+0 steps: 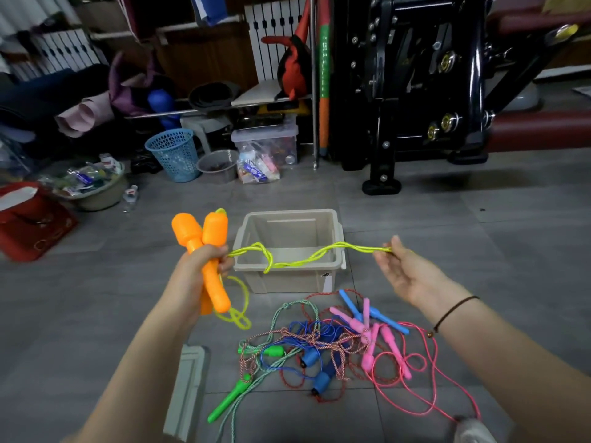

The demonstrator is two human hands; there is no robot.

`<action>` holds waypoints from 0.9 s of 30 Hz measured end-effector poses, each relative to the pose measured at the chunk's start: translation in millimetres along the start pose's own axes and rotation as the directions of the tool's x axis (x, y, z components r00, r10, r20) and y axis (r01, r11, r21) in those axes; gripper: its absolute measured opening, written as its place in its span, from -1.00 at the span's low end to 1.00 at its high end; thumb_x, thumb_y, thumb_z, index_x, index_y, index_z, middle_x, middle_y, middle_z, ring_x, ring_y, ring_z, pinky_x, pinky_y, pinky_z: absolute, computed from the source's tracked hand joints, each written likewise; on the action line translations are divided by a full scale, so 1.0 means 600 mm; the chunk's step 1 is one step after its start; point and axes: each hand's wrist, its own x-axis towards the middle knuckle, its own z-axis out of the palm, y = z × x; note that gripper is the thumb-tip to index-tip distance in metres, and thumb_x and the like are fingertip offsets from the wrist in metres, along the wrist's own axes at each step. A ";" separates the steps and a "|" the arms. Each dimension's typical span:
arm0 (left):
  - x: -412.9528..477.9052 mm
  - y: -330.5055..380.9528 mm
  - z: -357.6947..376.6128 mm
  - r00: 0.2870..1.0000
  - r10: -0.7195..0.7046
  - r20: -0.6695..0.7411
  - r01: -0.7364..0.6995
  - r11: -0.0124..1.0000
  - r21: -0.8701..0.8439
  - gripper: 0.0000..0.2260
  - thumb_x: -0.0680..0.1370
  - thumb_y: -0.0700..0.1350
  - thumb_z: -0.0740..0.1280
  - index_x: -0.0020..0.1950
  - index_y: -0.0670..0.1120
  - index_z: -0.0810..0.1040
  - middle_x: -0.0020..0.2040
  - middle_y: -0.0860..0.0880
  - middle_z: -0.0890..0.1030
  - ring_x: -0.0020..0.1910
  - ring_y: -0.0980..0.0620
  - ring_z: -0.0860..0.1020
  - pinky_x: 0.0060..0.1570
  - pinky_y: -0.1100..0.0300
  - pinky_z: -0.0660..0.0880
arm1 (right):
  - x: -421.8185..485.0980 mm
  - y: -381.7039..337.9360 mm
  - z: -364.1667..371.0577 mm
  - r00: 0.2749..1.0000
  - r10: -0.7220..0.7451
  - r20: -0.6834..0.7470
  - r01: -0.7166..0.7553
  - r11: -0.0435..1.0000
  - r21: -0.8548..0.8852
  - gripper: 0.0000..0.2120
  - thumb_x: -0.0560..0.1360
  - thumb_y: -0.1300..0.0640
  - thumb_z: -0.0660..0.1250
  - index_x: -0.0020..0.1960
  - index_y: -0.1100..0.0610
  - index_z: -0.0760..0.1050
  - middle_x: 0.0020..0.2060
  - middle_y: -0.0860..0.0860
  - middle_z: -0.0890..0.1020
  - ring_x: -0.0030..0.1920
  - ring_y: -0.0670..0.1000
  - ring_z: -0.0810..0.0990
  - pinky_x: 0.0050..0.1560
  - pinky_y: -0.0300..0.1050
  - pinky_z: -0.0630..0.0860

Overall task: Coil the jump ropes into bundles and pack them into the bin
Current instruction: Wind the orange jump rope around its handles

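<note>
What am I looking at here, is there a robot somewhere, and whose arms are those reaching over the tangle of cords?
There is no robot: these are a person's own two arms. The single picture comes from a wide-angle camera worn on their head, looking forward and down, so the arms enter from below. The left hand grips two orange handles of a jump rope. Its yellow rope stretches, twisted, across to the right hand, which pinches it at the fingertips. Behind the rope, a beige bin stands on the grey tiled floor; nothing shows inside it. Nearer the person lies a tangle of other jump ropes, with blue, pink and green handles, not yet coiled.
</note>
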 end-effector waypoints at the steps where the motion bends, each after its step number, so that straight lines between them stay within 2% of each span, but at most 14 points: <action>1: -0.005 -0.002 0.003 1.000 0.005 0.023 -0.004 0.999 -0.039 -0.92 0.33 -0.15 0.26 -0.34 -0.09 0.38 -0.46 0.04 0.34 -0.47 0.11 0.33 -0.38 0.27 0.31 | -0.005 0.008 0.001 0.999 0.028 0.021 -0.028 1.000 -0.012 -0.80 0.55 0.18 0.27 -0.21 0.26 0.43 -0.57 0.05 0.59 -0.54 -0.07 0.61 -0.50 -0.30 0.54; 2: -0.010 -0.002 0.008 0.999 0.011 0.041 -0.008 0.997 -0.077 -0.90 0.36 -0.16 0.26 -0.37 -0.08 0.42 -0.44 0.04 0.34 -0.46 0.11 0.34 -0.34 0.25 0.35 | -0.011 0.015 0.004 0.997 0.058 0.053 -0.056 0.998 -0.027 -0.81 0.55 0.19 0.27 -0.17 0.29 0.43 -0.51 0.10 0.61 -0.50 -0.03 0.63 -0.47 -0.25 0.57; 4: -0.014 -0.001 0.017 0.997 0.025 0.073 -0.015 0.992 -0.129 -0.89 0.40 -0.19 0.23 -0.34 -0.11 0.39 -0.42 0.04 0.33 -0.45 0.11 0.34 -0.30 0.23 0.40 | -0.021 0.022 0.013 0.979 0.150 0.137 -0.140 0.987 -0.076 -0.79 0.57 0.16 0.25 -0.03 0.34 0.42 -0.26 0.22 0.64 -0.32 0.09 0.68 -0.35 -0.11 0.63; 6: -0.015 0.001 0.024 0.994 0.033 0.103 -0.017 0.988 -0.155 -0.92 0.36 -0.18 0.24 -0.29 -0.13 0.35 -0.42 0.03 0.33 -0.45 0.09 0.35 -0.31 0.21 0.43 | -0.032 0.026 0.021 0.947 0.238 0.214 -0.201 0.962 -0.182 -0.73 0.58 0.11 0.21 0.16 0.30 0.40 -0.05 0.23 0.61 -0.11 0.15 0.63 -0.21 -0.01 0.62; 7: -0.014 0.001 0.027 0.992 0.034 0.120 -0.016 0.989 -0.144 -0.91 0.34 -0.17 0.25 -0.28 -0.13 0.34 -0.42 0.02 0.34 -0.45 0.08 0.36 -0.30 0.20 0.43 | -0.040 0.029 0.027 0.934 0.245 0.258 -0.179 0.951 -0.253 -0.71 0.58 0.10 0.19 0.21 0.26 0.41 0.02 0.19 0.61 -0.06 0.15 0.60 -0.12 0.03 0.61; 9: -0.013 0.000 0.035 0.984 0.025 0.176 -0.011 0.997 -0.078 -0.82 0.27 -0.15 0.33 -0.28 -0.14 0.34 -0.43 0.00 0.35 -0.45 0.07 0.38 -0.31 0.19 0.41 | -0.056 0.039 0.039 0.912 0.144 0.383 0.015 0.924 -0.383 -0.71 0.57 0.08 0.19 0.25 0.14 0.47 0.15 0.09 0.62 0.02 0.09 0.60 0.06 0.00 0.54; 11: -0.013 -0.002 0.048 0.965 -0.010 0.263 0.008 1.000 0.009 -0.73 0.21 -0.08 0.37 -0.26 -0.14 0.34 -0.43 -0.01 0.37 -0.45 0.07 0.37 -0.36 0.22 0.37 | -0.076 0.052 0.057 0.844 0.016 0.536 0.271 0.850 -0.452 -0.70 0.54 0.00 0.22 0.25 0.01 0.49 0.23 -0.01 0.58 0.17 -0.01 0.56 0.23 -0.10 0.43; 14: -0.015 -0.001 0.072 0.929 -0.067 0.365 0.040 0.996 0.082 -0.71 0.21 -0.03 0.38 -0.24 -0.13 0.36 -0.41 -0.02 0.40 -0.48 0.06 0.35 -0.38 0.23 0.39 | -0.094 0.078 0.081 0.717 0.040 0.696 0.435 0.755 -0.491 -0.62 0.48 -0.07 0.31 0.27 -0.07 0.43 0.23 -0.08 0.57 0.28 -0.11 0.49 0.32 -0.21 0.33; 15: -0.015 0.002 0.078 0.922 -0.069 0.380 0.037 0.995 0.090 -0.72 0.22 -0.02 0.38 -0.24 -0.13 0.38 -0.41 -0.02 0.41 -0.49 0.05 0.35 -0.40 0.22 0.39 | -0.097 0.086 0.087 0.677 0.056 0.734 0.474 0.730 -0.493 -0.63 0.50 -0.02 0.28 0.29 -0.03 0.41 0.18 -0.08 0.59 0.23 -0.17 0.51 0.28 -0.26 0.36; 17: -0.015 0.008 0.085 0.921 -0.050 0.385 0.015 0.995 0.096 -0.72 0.22 0.00 0.37 -0.23 -0.13 0.40 -0.42 -0.02 0.42 -0.48 0.07 0.36 -0.44 0.25 0.36 | -0.097 0.098 0.095 0.625 0.034 0.780 0.553 0.685 -0.473 -0.75 0.59 0.17 0.21 0.26 0.05 0.38 -0.02 -0.09 0.61 0.00 -0.29 0.57 0.10 -0.40 0.43; 19: -0.011 0.011 0.084 0.935 -0.018 0.354 -0.018 0.995 0.097 -0.67 0.21 0.01 0.37 -0.19 -0.15 0.38 -0.43 -0.02 0.43 -0.46 0.10 0.39 -0.44 0.30 0.35 | -0.095 0.099 0.103 0.632 -0.045 0.773 0.609 0.645 -0.461 -0.79 0.59 0.27 0.17 0.18 0.06 0.41 -0.24 -0.09 0.57 -0.22 -0.27 0.57 -0.06 -0.42 0.44; 22: -0.007 0.012 0.081 0.955 0.023 0.297 -0.067 0.988 0.138 -0.63 0.19 0.02 0.38 -0.16 -0.14 0.37 -0.41 0.03 0.45 -0.41 0.14 0.41 -0.37 0.35 0.38 | -0.083 0.091 0.115 0.647 -0.082 0.758 0.630 0.618 -0.471 -0.84 0.60 0.26 0.17 0.03 0.05 0.48 -0.39 -0.05 0.49 -0.42 -0.15 0.48 -0.18 -0.26 0.47; 24: -0.008 0.013 0.080 0.977 0.025 0.214 -0.066 0.980 0.188 -0.65 0.16 0.01 0.40 -0.16 -0.10 0.41 -0.39 0.09 0.48 -0.38 0.16 0.45 -0.31 0.32 0.41 | -0.076 0.082 0.118 0.680 -0.006 0.733 0.589 0.600 -0.541 -0.86 0.60 0.23 0.17 -0.03 0.07 0.48 -0.41 0.00 0.40 -0.52 -0.18 0.38 -0.36 -0.25 0.46; 27: -0.008 0.024 0.071 0.999 0.037 0.022 -0.040 0.982 0.185 -0.77 0.21 -0.08 0.35 -0.17 -0.05 0.47 -0.34 0.07 0.49 -0.34 0.15 0.48 -0.35 0.31 0.43 | -0.070 0.064 0.109 0.699 0.108 0.707 0.582 0.489 -0.650 -0.82 0.61 0.12 0.16 -0.09 0.10 0.50 -0.45 -0.03 0.38 -0.61 -0.16 0.27 -0.51 -0.23 0.39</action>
